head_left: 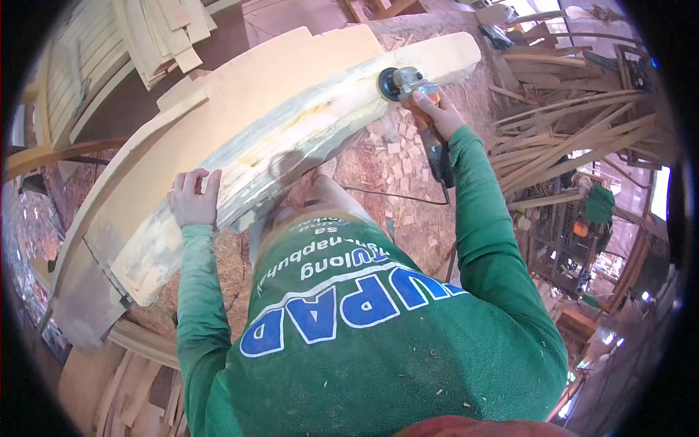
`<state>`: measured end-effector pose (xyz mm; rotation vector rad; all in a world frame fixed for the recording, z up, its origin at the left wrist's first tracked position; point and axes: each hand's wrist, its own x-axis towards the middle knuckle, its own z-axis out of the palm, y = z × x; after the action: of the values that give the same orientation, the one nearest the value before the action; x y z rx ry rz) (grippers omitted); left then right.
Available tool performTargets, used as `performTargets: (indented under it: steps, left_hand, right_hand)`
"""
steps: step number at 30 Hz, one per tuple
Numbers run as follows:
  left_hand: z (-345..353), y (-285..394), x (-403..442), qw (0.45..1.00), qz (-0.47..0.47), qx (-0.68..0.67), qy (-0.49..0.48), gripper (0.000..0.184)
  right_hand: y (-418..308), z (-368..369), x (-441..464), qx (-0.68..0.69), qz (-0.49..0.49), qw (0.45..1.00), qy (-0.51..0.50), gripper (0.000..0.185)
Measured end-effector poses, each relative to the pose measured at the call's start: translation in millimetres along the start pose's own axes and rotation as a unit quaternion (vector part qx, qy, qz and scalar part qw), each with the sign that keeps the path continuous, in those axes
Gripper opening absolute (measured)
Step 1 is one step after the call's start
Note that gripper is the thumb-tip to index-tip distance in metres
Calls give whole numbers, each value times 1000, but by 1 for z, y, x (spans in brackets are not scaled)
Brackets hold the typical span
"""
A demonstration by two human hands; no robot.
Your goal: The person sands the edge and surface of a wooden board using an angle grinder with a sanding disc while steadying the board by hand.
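My right hand (438, 115) is wrapped round an orange and grey angle grinder (427, 103). Its dark round disc (389, 84) rests against the side of a long curved wooden piece (306, 109), near that piece's right end. Pale dust and whitish patches cover the wood along this side. My left hand (194, 198) lies on the wood's near edge farther left, its fingers stretched over the top and a little apart. It holds nothing. From the grinder's lower end a dark cord (397, 195) runs down and to the left.
Small wood chips (397, 164) and sawdust cover the ground under the piece. Long bent wood strips (575, 138) are heaped at the right. Thin boards (156, 36) lie stacked at the upper left, and more planks (131, 390) lie at the lower left.
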<state>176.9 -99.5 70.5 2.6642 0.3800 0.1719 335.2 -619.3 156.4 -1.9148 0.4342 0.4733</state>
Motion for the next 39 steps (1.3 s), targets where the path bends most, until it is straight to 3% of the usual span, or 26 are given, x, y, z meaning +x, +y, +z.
performTargets:
  steps: [5,6,8,9,11,12,14,16,18,21,26,31,34,39]
  left_hand:
    - [1,3,0,1000,-23,2,-5,30]
    - [-1,3,-1,1000,-22,5,-1,29]
    - [-1,-3,-4,1000,-16,14,0,29]
    - [2,-2,0,1000,-12,13,9,29]
    - [2,1,-2,1000,-26,6,11,26]
    - [1,0,-3,999,-32,7,8,24]
    - [7,-4,-5,997,17,-14,74,21]
    - [18,-7,-15,994,53,-28,96,19]
    - [32,1,-38,988,121,-32,86,32]
    - [12,23,-69,990,135,19,28,46]
    - [-19,-39,-99,994,22,103,27,55]
    - [-44,-128,-113,978,-111,158,84,51]
    - [-56,-178,-127,973,-163,106,123,51]
    - [-66,-197,-136,966,-195,48,161,49]
  right_hand:
    - [10,-51,44,29,-32,999,5,73]
    - [8,-56,46,42,2,999,-14,71]
    - [13,-60,56,-54,-10,995,-78,71]
    - [12,-49,54,-167,-51,983,-50,77]
    - [-7,-7,22,-230,-20,972,-38,93]
    - [-12,14,11,-175,-34,980,-85,98]
    - [21,48,19,-139,-55,985,-89,101]
    - [-17,84,-23,-141,-63,980,-122,96]
    - [-35,114,-49,-130,-75,978,-144,93]
    - [-36,148,-65,-116,-80,977,-160,91]
    - [-32,211,-83,-108,-91,964,-226,90]
    - [-55,278,-122,-74,-124,944,-298,91]
    - [-64,316,-140,-128,-131,932,-312,92]
    - [-68,362,-157,-200,-166,907,-331,98]
